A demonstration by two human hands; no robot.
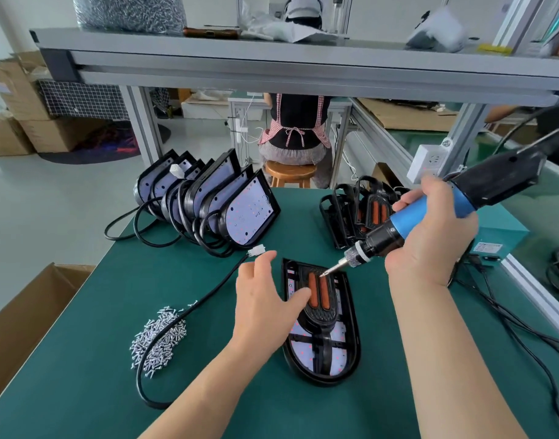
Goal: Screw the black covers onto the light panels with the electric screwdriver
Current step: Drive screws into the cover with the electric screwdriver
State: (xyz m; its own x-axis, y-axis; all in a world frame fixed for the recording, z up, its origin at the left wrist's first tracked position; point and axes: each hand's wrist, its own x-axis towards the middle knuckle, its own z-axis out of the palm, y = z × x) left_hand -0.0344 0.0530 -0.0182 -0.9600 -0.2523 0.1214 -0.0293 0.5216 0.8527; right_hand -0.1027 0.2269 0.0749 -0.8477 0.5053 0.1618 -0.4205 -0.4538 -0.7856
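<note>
As our spread left hand [262,302] steadies the black cover [320,315], our right hand [430,245], gripping the electric screwdriver [422,211], should square it just beyond the thumb.

The one camera rides on the person's head and looks forward and steeply down over the green bench [81,391]. It is close: both forearms enter from 6 o'clock, the left hand [262,302] just left of centre, the right hand [430,245] toward 3 o'clock, gripping the electric screwdriver [440,207] that runs out to 2 o'clock. The light panel [338,353] lies near centre, toward 5 o'clock. The wide lens bows the overhead shelf [272,68] across 12 o'clock; floor [50,201] shows at 10 o'clock.
</note>
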